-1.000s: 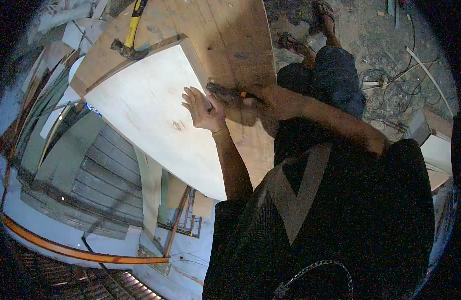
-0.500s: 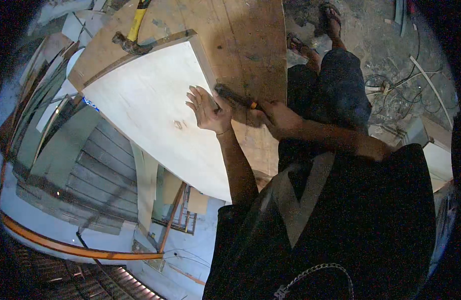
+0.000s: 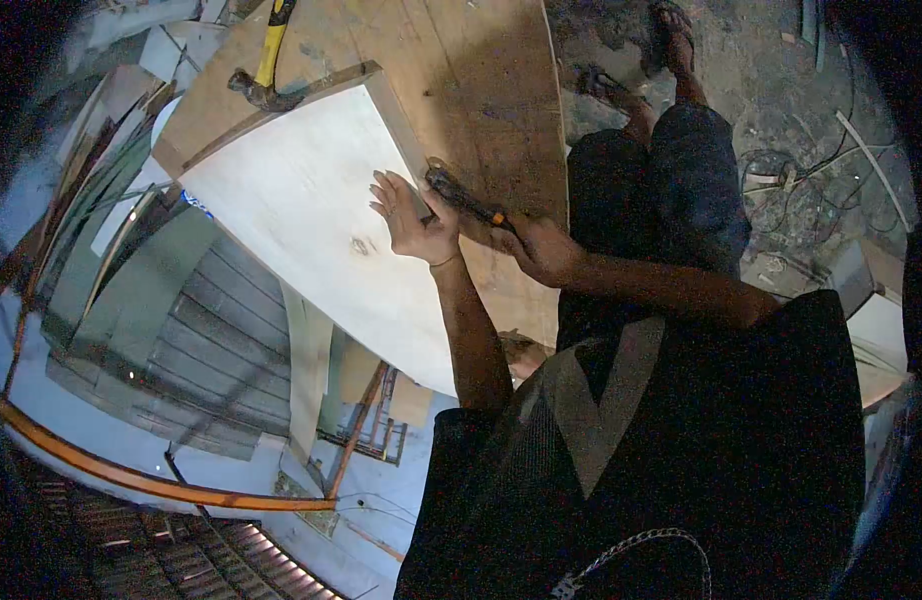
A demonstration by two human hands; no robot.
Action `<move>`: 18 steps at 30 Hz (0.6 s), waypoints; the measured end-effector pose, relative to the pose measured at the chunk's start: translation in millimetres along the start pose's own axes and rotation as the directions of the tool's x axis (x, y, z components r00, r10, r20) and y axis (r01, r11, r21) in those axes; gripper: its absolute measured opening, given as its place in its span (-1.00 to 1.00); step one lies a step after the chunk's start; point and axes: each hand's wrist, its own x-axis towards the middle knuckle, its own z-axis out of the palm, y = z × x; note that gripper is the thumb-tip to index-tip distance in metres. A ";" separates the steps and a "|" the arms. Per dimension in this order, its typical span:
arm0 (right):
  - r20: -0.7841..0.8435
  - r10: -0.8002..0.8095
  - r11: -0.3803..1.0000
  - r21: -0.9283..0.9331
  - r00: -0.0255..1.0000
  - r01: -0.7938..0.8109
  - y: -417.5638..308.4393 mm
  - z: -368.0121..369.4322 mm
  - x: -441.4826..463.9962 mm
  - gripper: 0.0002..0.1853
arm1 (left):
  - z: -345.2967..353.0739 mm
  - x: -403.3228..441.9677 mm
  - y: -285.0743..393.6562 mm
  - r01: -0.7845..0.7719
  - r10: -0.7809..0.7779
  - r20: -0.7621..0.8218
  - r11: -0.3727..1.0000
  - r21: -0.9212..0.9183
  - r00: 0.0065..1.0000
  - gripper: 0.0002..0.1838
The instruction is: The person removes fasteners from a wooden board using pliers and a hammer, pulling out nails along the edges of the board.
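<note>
A white panel (image 3: 311, 190) with wooden strips along its edges lies on a large brown wooden board (image 3: 491, 90). My left hand (image 3: 419, 222) is at the panel's right edge, fingers spread over the white surface and thumb beside the wooden edge strip (image 3: 396, 120). A dark patch shows between thumb and fingers; I cannot tell what it is. My right hand (image 3: 549, 250) is closed round a dark tool with an orange band (image 3: 466, 198). The tool's far end is close to my left thumb and the edge strip.
A yellow-handled hammer (image 3: 269, 55) lies at the panel's top corner. Curved sheets and strips (image 3: 131, 260) stand at the left. Cables and a pale strip (image 3: 873, 170) are on the floor at the right. My sandalled feet (image 3: 621, 92) show at the top.
My right hand and the dark tool have shifted slightly relative to the panel edge. My left hand stays in place with its fingers spread. The whole view has shifted a little.
</note>
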 end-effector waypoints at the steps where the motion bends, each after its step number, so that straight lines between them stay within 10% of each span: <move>1: 0.023 0.018 0.999 -0.040 1.000 -0.017 -1.1 -1.8 1.2 -0.56 | -0.1 0.9 -0.2 -0.007 0.007 -0.008 1.000 0.002 1.000 -0.62; 18: 0.249 -0.157 0.980 -0.078 0.956 0.181 -38.6 -62.8 29.0 -0.53 | 2.0 0.8 -1.3 0.037 -0.037 0.004 0.999 -0.008 0.999 -0.60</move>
